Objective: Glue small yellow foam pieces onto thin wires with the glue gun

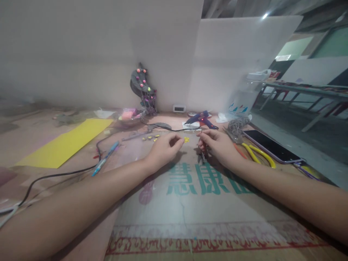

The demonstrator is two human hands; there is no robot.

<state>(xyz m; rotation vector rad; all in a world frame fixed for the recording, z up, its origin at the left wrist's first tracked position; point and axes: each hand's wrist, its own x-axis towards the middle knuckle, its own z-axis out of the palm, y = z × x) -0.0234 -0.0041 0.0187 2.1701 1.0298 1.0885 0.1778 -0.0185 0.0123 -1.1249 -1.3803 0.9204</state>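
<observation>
My left hand (164, 148) rests on a flattened cardboard sheet (187, 203), fingers curled in a pinch close to a small yellow piece (186, 139); what it pinches is too small to make out. My right hand (219, 144) is closed round a small dark tool (201, 156) whose tip points down at the cardboard. More small yellow pieces (151, 137) lie just beyond the left hand. A blue glue gun (200, 119) with a red light sits behind both hands.
A yellow paper sheet (66, 142) lies at the left, with a black cable (57, 175) and a blue pen (105, 158) beside it. Yellow-handled pliers (257, 154) and a phone (272, 146) are at the right. A dark beaded craft (143, 88) stands against the white wall.
</observation>
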